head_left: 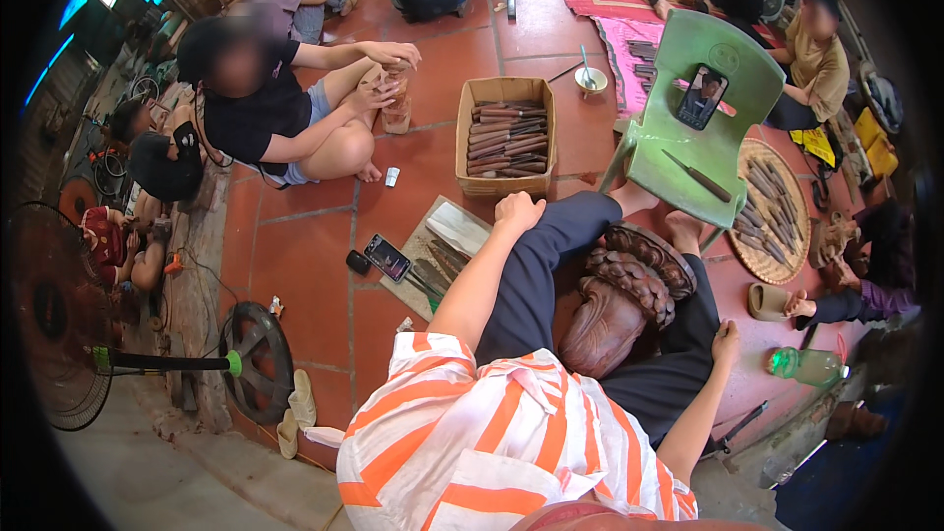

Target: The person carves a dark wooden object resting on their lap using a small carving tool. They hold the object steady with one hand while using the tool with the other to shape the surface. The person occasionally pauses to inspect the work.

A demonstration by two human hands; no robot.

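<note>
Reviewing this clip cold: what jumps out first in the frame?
The dark carved wooden piece lying between the person's legs at centre draws the eye first, with the left hand resting on the raised knee and the right hand on the thigh beside it. Just beyond sit a cardboard box of carving tools on the red tile floor and a green plastic chair with a phone propped against its back.

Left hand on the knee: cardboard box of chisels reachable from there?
Probably yes. The left hand rests on the raised knee, and the cardboard box sits just beyond it on the tile floor with nothing between them.
</note>
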